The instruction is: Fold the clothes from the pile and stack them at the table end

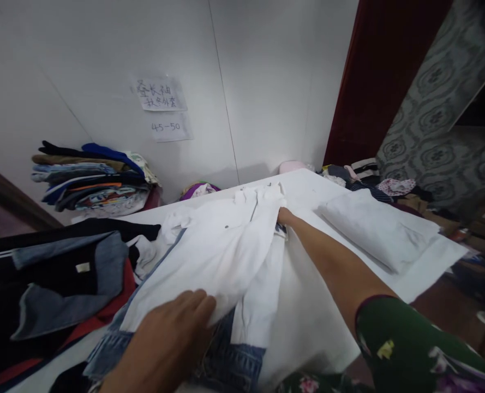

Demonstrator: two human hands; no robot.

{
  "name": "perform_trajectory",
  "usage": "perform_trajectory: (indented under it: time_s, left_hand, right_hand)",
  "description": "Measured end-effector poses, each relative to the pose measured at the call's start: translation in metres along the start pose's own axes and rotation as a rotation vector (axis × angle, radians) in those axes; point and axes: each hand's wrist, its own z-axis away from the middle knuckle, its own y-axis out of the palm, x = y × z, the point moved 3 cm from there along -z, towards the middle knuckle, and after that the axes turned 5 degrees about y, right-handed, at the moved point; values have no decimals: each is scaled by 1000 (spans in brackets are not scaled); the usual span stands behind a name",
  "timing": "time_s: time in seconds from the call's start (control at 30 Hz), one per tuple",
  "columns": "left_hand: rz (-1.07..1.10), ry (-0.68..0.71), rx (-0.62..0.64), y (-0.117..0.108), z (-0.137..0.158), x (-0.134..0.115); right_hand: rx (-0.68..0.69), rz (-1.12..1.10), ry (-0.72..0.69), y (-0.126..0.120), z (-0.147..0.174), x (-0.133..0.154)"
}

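Observation:
A white and blue denim jacket (209,251) lies across the white table in front of me, its collar end pointing away. My left hand (177,333) is closed on the jacket's near edge, fingers curled round the white cloth. At the far right side, near the shoulder, my right hand (283,215) grips the same jacket, with most of its fingers hidden by the cloth. The white front panel is lifted a little and stretched between my hands. Below it, a white sleeve with a blue denim cuff (245,357) hangs toward me.
Dark and denim clothes (70,284) are heaped at the left, beneath a folded stack (99,180) by the wall. A folded white bundle (379,226) rests on the table (426,275) at right. More clothes (373,177) lie behind it. Handwritten paper signs (160,98) hang on the wall.

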Motion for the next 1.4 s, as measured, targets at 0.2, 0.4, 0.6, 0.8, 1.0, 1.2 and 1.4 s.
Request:
perform_trajectory:
  time_s: [0.2,0.4,0.6,0.8,1.0,1.2,1.4]
  left_hand:
    - [-333,-444,-143,-65,-22,58]
    - [-359,-494,-245,-99,-48,66]
    - [-465,-427,-256,-105,-50,41]
    - [-480,-323,-216,-93,-33,2]
    - [-195,-12,214,7,5,-60]
    - [3,-73,341,76,34,-74]
    - [56,-88,110,72,34,-71]
  right_hand:
    - [28,-1,-65,-14,45,-11]
    - [3,-30,-348,-3,120,16]
    - [155,154,-529,39,148,48]
    - [213,-156,-456,49,143,45]
    - [204,-806,-174,41,130,21]
    - [147,-1161,116,40,126,-3]
    - [100,-1310,268,33,124,-21]
